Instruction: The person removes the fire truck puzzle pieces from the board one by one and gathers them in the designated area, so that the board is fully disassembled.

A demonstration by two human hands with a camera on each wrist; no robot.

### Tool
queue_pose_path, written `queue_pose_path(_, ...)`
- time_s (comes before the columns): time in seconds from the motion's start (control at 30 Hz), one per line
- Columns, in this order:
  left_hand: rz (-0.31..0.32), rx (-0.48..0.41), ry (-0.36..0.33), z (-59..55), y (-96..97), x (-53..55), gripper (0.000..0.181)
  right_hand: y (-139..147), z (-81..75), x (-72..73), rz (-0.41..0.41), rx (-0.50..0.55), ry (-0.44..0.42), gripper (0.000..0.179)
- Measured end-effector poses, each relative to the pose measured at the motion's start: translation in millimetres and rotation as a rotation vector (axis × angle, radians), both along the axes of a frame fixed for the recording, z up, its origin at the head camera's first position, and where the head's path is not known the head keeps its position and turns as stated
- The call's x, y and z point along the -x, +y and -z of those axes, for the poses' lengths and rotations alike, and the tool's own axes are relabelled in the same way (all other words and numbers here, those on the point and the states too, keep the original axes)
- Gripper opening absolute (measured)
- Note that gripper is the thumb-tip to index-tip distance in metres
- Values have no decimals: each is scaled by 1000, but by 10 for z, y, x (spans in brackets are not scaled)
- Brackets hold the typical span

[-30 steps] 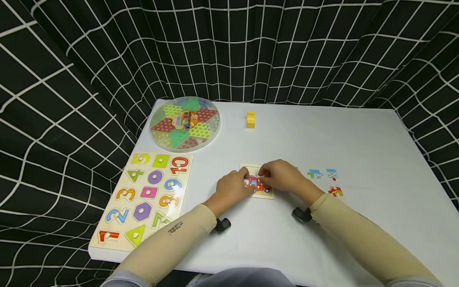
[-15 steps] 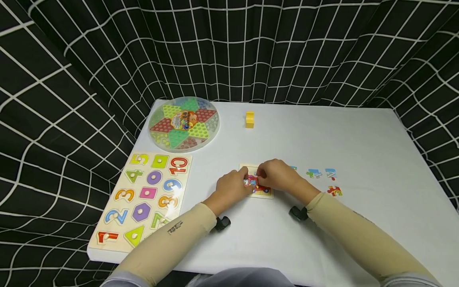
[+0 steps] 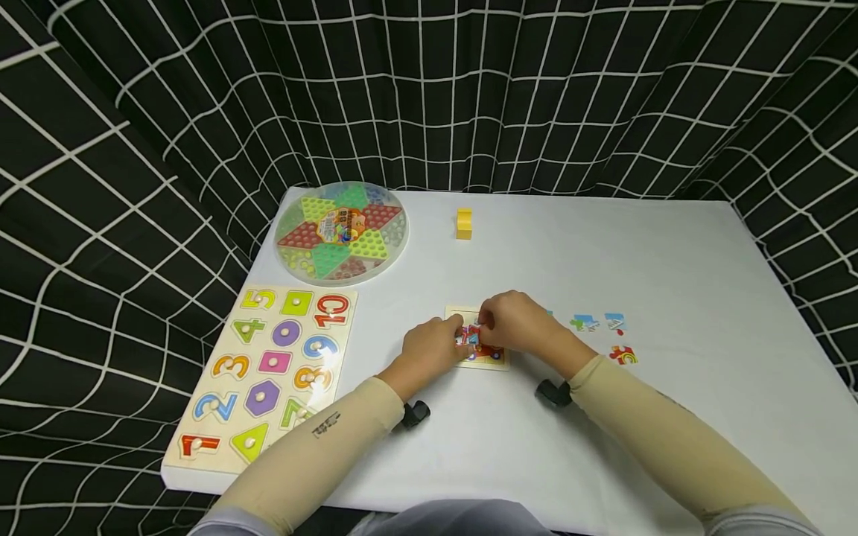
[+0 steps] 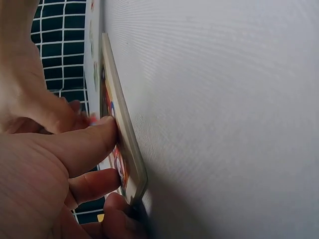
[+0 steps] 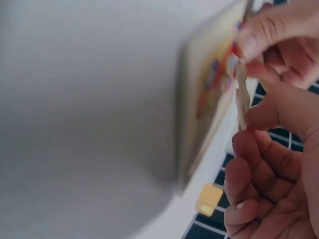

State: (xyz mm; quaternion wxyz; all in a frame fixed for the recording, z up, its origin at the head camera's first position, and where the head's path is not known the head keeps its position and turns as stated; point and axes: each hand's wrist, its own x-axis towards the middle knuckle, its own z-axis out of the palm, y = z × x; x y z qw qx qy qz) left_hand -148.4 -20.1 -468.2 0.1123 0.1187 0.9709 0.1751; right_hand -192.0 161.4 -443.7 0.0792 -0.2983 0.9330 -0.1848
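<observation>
A small wooden jigsaw board [image 3: 496, 365] with a red vehicle picture lies on the white table in the head view. My left hand [image 3: 432, 350] grips its left side, with the thumb [image 4: 104, 132] and curled fingertips on the board's face and edge. My right hand [image 3: 516, 324] is over the board's upper right part. Between its thumb and fingers it pinches a jigsaw piece [image 5: 242, 94], seen edge-on in the right wrist view. The printed side of that piece is mostly hidden. Both hands' fingertips are close together there.
Loose jigsaw pieces [image 3: 585, 322] lie to the right, with a red and yellow one [image 3: 623, 355] nearer. At left are a number-and-shape peg board [image 3: 275, 362] and a round Chinese checkers set [image 3: 342, 234]. A yellow block [image 3: 464, 223] stands toward the back.
My right hand has shifted slightly left and up over the board, with its pinched piece. The left hand has stayed at the board's left side.
</observation>
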Motion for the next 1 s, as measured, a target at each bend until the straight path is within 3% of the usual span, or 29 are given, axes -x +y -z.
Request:
queue_pose_path(0.17, -2, -21, 7, 4, -1, -4, 33, 263, -59, -11, 39, 55, -27, 8)
queue_pose_path(0.3, -13, -41, -4, -1, -8, -10, 32, 697, 25, -45, 43, 100, -10, 9)
queue_pose_path(0.6, -9, -69, -13, 27, -35, -20, 31, 1604, 130, -247, 162, 74, -94, 12)
queue_pose_path(1.0, 7, -95, -5, 65, -41, -56, 27, 1828, 137, -302, 136, 64, -87, 15)
